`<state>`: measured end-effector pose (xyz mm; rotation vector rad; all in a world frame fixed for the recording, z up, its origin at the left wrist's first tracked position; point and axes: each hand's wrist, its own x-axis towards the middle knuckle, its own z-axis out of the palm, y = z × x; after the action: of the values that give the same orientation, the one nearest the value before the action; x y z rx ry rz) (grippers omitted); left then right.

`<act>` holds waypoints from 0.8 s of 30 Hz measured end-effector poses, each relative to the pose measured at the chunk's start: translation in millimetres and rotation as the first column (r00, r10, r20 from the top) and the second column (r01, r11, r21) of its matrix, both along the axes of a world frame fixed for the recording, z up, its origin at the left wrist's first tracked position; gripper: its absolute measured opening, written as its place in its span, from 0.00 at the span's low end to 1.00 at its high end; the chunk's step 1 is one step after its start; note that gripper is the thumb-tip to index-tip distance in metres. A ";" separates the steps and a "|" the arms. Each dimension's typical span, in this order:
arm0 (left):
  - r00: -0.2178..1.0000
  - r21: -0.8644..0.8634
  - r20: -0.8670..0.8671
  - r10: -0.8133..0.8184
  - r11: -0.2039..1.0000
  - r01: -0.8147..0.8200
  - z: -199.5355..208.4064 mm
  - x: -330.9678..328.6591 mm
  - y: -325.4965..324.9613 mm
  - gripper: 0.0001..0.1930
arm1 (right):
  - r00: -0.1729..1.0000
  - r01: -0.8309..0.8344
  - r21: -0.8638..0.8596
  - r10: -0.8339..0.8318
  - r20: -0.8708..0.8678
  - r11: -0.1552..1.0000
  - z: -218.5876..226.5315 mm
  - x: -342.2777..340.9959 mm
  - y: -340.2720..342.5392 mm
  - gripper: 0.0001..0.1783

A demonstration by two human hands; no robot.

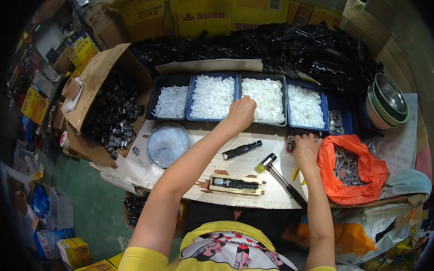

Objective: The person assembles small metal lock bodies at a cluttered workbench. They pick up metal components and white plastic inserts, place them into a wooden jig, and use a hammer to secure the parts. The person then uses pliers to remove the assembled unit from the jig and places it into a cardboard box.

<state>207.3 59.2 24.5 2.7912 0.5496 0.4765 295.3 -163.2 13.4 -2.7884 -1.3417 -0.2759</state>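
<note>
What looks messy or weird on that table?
The white tabletop has brown patches where its surface looks worn or chipped. Also, one small dark piece lies alone between the cardboard box and the round bowl, away from the dark pile.

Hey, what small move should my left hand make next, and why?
Probably bring your left hand toward the black assembly: it lies in the cream block, untouched, while that hand is at the trays of white pieces and your right hand is at a small red container. Whether either hand holds a piece isn't clear.
</note>
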 end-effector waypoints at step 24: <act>0.835 -0.801 0.409 0.368 -0.294 0.522 -1.1 -141.4 -92.7 0.07 | 0.026 0.387 0.565 0.604 -0.797 0.729 37.0 -94.2 4.5 0.06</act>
<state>65.9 -33.4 23.4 0.7649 0.2579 0.3971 201.1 -158.6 50.4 -1.3111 -0.6906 0.9429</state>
